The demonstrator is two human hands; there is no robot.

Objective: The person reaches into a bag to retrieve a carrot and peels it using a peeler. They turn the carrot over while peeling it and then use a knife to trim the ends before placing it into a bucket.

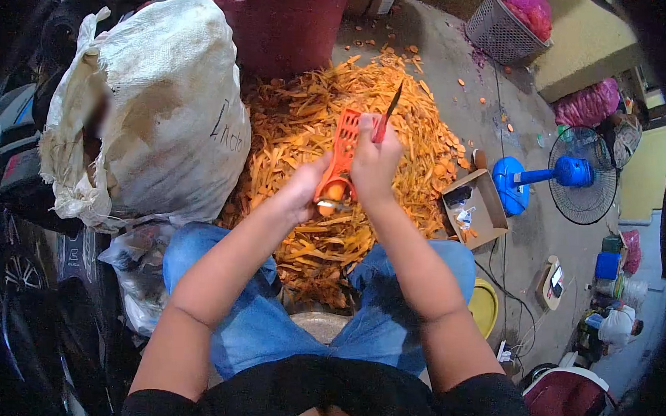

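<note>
Head view: right grip [376, 161] holds knife [389, 111]; left grip [303, 188] apparently holds peeler [339, 158].

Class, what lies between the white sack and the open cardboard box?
The head view shows a heap of orange peelings, left hand and right hand above it.

L of peel heap [421, 149]: big sack [170, 104], no way thru. Behind heap: red tub [285, 27] blocks. R of heap: cardboard box [491, 198] close by, fan [572, 172] farther out. Free lane: floor [447, 60] at heap's back R, few scraps. Over heap: knife [394, 103] tip sticks out.
</note>
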